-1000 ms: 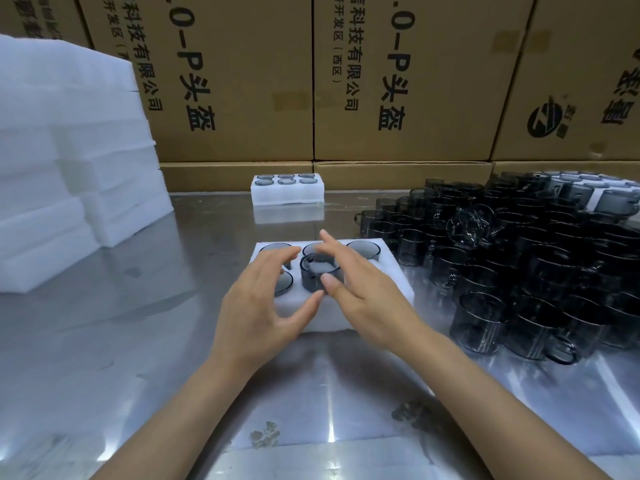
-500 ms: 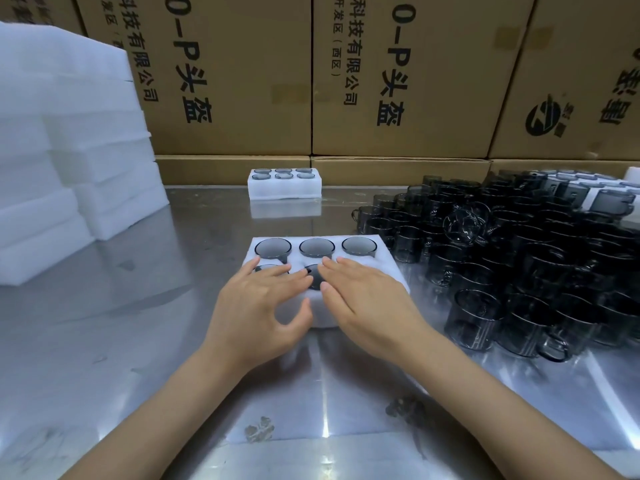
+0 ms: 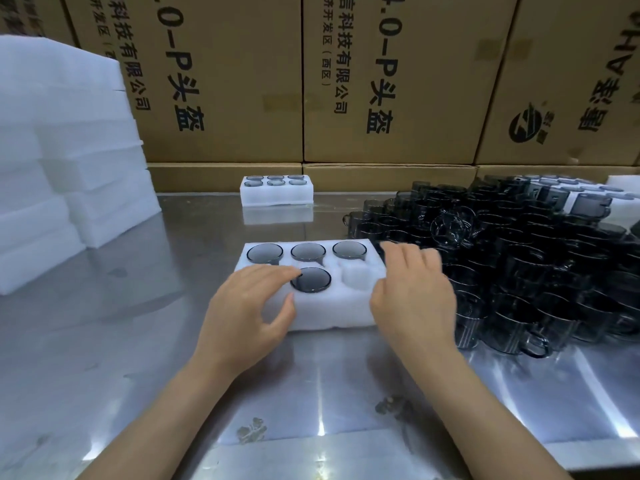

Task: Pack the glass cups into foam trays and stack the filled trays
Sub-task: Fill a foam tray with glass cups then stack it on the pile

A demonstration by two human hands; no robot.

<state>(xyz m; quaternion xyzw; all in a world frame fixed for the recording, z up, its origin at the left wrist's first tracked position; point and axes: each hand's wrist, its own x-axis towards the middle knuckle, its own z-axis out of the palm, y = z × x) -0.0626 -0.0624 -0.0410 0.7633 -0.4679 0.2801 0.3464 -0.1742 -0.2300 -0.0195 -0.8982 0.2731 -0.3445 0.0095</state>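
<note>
A white foam tray (image 3: pixel 329 311) lies in front of me on the steel table. Grey glass cups fill its three back slots, and one more cup (image 3: pixel 311 279) sits in the front middle slot. The front right slot (image 3: pixel 356 277) is empty. My left hand (image 3: pixel 249 313) rests on the tray's front left corner, fingers straight over that slot, whose content is hidden. My right hand (image 3: pixel 414 292) hovers, blurred, above the tray's right edge with relaxed fingers, holding nothing. A large heap of loose smoky cups (image 3: pixel 519 258) lies just to the right.
A filled foam tray (image 3: pixel 277 197) stands at the back against cardboard boxes (image 3: pixel 388 81). Stacks of white foam trays (image 3: pixel 65 161) rise on the left. More trays with cups (image 3: pixel 585 194) sit at the far right behind the heap.
Both hands pressed a cup down into the front middle slot. My right hand has since lifted off and moved right toward the heap; my left hand stays on the tray.
</note>
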